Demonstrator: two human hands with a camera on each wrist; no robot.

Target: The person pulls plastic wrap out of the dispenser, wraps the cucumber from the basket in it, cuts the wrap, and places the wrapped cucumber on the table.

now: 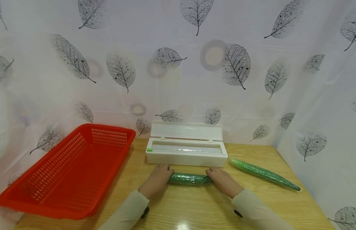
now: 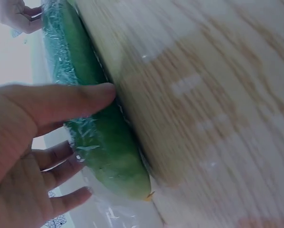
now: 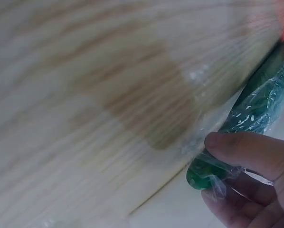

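Observation:
A green cucumber wrapped in clear plastic film lies crosswise on the table between both hands. My left hand holds its left end; in the left wrist view the thumb lies across the cucumber and the other fingers are on its far side. Loose film sticks out past that end. At the other end, my right hand pinches the cucumber; the right wrist view has the thumb over the film near the tip. Behind them stands a white film box with its lid up.
To the right, a second film-wrapped cucumber lies slanted on the wooden table. A red slotted plastic basket stands at the left. A pale curtain with leaf prints hangs behind and at the sides.

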